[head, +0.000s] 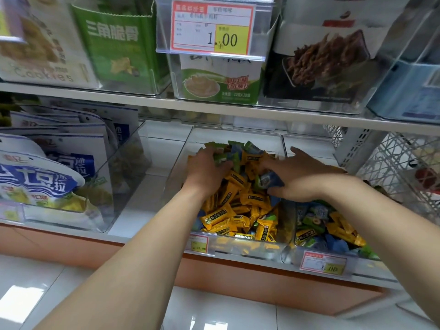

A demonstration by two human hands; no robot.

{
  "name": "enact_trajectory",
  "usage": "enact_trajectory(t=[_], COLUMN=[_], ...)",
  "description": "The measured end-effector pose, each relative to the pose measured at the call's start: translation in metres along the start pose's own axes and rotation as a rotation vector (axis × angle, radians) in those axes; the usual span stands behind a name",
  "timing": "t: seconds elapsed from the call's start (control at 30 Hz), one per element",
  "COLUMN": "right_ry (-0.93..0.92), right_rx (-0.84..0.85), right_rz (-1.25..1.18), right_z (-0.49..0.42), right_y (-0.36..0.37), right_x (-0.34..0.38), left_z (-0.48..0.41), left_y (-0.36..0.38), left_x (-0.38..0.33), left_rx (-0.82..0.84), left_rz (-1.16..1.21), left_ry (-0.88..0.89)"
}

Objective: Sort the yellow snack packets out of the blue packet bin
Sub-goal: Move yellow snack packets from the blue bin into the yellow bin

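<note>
Two hands in the bin [238, 139] — left hand [208, 169] grips green packets [220, 157] by its back edge, right hand [297, 179] a blue packet [271, 181]; next, lift both clear.

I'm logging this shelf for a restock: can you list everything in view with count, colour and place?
yellow packets: many, yellow, filling the middle clear bin
green packets: several, green, at that bin's back
blue packet: one, blue, in the right hand
mixed packets: many, blue, green and yellow, in the right bin
price tags: three, red-edged, one upper shelf, two lower shelf front
bags: several, white and blue, lower shelf left
left hand: on the green packets, grip unclear
right hand: pinching the blue packet
</note>
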State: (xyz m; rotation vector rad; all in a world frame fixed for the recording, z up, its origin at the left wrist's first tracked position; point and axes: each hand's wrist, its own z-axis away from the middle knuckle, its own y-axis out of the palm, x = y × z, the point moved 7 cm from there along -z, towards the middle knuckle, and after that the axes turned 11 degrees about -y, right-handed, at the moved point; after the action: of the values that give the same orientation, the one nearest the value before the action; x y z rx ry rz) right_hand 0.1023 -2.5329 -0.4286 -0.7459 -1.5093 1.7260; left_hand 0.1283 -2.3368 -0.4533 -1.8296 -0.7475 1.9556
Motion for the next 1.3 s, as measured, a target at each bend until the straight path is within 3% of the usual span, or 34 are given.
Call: enact_trajectory(t=[0.1, 0.3, 0.5, 0.73, 0.83, 0.9, 1.03, 1.3], right_ry=[0.002, -0.009, 0.073, 0.194, 0.224, 0.249, 0.314, 0.359], right_rx=[0.06, -0.068, -0.309, -0.741, -0.881, -0.946, -0.988, -1.001], right_rz=[-0.039, 0.014, -0.281, -0.522, -0.742, -0.926, -1.202, -1.177], right_z=[0.005, -0.001, 0.008, 0.044, 0.06, 0.068, 0.074, 0.094], right_y=[0.003, -0.004, -0.009, -0.027, -0.022, -0.013, 0.004, 0.003], right_x=[0.003, 0.008, -0.001, -0.005, -0.008, -0.009, -0.006, -0.017], left_z=[-0.001, 0.009, 0.009, 0.003, 0.008, 0.015, 0.045, 0.073], left_y=[0.002, 0.015, 0.02, -0.006, -0.019, -0.014, 0.015, 0.056], left_x=[0.002, -0.008, -0.012, -0.011, -0.018, -0.028, -0.043, -0.085], left_rx=[0.047, 0.07, -0.005, -0.101, -0.142, -0.075, 0.12, 0.167], left_rz=[-0.008, -0.098, -0.131, 0.133, 0.329, 0.436, 0.601, 0.596], left_ry=[0.024, 0.14, 0.156, 0.083, 0.025, -0.013, -0.067, 0.064])
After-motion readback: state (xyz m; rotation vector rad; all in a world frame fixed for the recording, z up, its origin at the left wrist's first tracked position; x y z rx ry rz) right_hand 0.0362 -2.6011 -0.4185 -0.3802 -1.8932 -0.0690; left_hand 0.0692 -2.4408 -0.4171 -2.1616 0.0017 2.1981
